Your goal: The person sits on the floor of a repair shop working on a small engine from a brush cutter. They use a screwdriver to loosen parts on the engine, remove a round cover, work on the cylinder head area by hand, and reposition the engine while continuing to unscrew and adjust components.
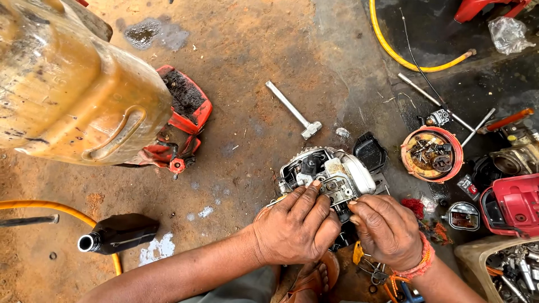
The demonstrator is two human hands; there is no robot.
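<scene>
The small engine (331, 174) sits on the dirt floor (252, 56), both hands pressed on its near side. The left hand (297, 227) lies over it with fingers curled; the right hand (384, 230) pinches at its edge, what it pinches hidden. A T-wrench (293, 110) lies beyond, a black bottle (120, 233) to the left.

Even, soft daylight, bright overall, no hard shadows. Mild glare on the yellow jerrycan (73, 90) and the wet patch (149, 35) on the floor (252, 50). Centre sharp; wide-angle stretch at the edges, jerrycan bulges top left. Right side darker on oily ground.
</scene>
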